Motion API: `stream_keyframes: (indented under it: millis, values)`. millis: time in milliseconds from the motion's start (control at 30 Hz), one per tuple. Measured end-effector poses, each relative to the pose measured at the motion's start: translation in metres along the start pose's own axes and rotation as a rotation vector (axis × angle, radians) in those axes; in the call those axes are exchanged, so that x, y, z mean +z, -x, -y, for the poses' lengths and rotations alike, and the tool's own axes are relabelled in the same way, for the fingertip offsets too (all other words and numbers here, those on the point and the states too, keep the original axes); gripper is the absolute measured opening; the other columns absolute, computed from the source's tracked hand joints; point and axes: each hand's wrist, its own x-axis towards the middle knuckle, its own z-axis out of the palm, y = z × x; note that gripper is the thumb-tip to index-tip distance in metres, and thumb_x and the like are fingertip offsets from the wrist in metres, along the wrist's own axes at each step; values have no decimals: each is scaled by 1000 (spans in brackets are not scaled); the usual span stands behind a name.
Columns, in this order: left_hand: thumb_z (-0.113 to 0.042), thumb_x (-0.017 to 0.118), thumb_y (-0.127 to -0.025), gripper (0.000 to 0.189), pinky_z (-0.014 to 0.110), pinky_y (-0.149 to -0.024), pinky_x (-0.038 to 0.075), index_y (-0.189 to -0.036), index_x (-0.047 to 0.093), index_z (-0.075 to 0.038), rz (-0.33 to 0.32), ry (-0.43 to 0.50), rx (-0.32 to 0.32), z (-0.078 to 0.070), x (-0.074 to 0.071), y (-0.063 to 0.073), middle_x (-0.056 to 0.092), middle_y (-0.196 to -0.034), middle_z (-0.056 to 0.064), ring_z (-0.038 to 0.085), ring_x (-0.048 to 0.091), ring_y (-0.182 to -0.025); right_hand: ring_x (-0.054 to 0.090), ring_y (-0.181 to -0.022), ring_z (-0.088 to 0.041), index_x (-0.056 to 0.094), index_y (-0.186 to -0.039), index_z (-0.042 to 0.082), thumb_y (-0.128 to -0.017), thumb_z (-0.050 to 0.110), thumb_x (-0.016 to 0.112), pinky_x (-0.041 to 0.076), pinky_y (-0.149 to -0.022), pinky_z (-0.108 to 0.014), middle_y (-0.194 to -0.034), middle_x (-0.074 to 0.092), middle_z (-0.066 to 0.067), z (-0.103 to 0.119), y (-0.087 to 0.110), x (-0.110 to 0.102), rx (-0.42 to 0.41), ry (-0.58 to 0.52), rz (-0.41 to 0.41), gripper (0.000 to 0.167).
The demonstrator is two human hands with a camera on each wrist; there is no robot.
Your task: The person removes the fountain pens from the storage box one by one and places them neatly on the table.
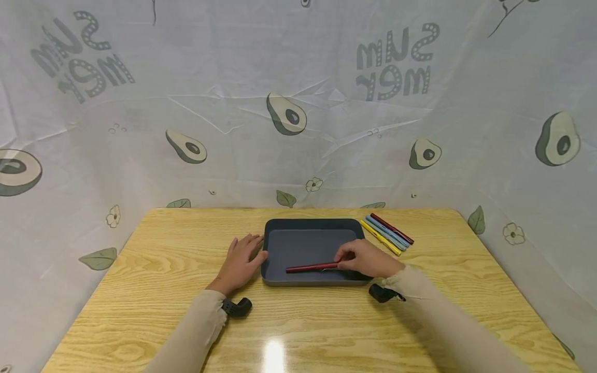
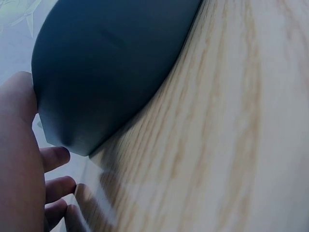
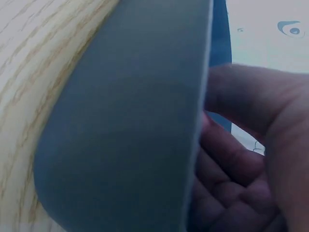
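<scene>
A dark grey rectangular tray (image 1: 312,283) lies on the wooden table. Inside it, near the front wall, a dark red pen (image 1: 308,268) points left, its right end pinched between the thumb and fingers of my right hand (image 1: 370,258). In the right wrist view the tray wall (image 3: 125,121) hides that pen and my fingertips. My left hand (image 1: 239,265) rests at the tray's left side with fingers spread, thumb at the rim. The left wrist view has the tray's outer wall (image 2: 111,67) beside my left fingers (image 2: 60,187).
Right of the tray, on the table (image 1: 177,259), several pens lie side by side: a yellow pen (image 1: 380,237), light blue ones (image 1: 386,231) and another dark red pen (image 1: 392,228). A pale cloth (image 1: 233,155) printed with avocados hangs behind and at both sides.
</scene>
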Motion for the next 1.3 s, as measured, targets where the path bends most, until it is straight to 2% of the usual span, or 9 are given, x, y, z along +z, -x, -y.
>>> stream_keyframes:
  millis: [167,333,500,1000,1300]
  values:
    - [-42,53,-108,60,59,-127,3,-156,46,-7,-11,5,11,0,0,3,42,-160,19,40,29,-153,66,-81,-9,80,-100,16,-97,16,74,57,-69,-28,-95,74,8,3,1,4,41,-18,-101,7]
    - [-43,52,-108,60,58,-127,2,-157,45,-8,-3,-7,1,0,-1,5,42,-161,18,38,28,-154,67,-82,-10,80,-101,15,-97,17,74,57,-70,-29,-92,73,8,7,1,7,47,-1,-148,7]
    - [-42,53,-108,60,59,-127,3,-157,46,-8,-1,-7,10,-1,-3,7,43,-160,18,38,29,-153,69,-80,-14,79,-101,12,-97,14,74,57,-69,-28,-91,73,7,9,4,12,36,-16,-169,7]
    - [-42,53,-108,60,59,-127,2,-157,45,-8,7,3,18,-2,-4,13,43,-160,18,38,29,-153,70,-81,-16,78,-102,8,-97,11,73,57,-69,-26,-91,74,5,16,10,19,27,-52,-221,8]
    - [-43,52,-108,61,57,-128,0,-158,44,-8,27,11,13,0,-5,11,41,-162,18,38,26,-155,68,-80,-14,78,-101,12,-96,11,74,56,-67,-26,-91,73,4,15,9,20,28,-35,-250,6]
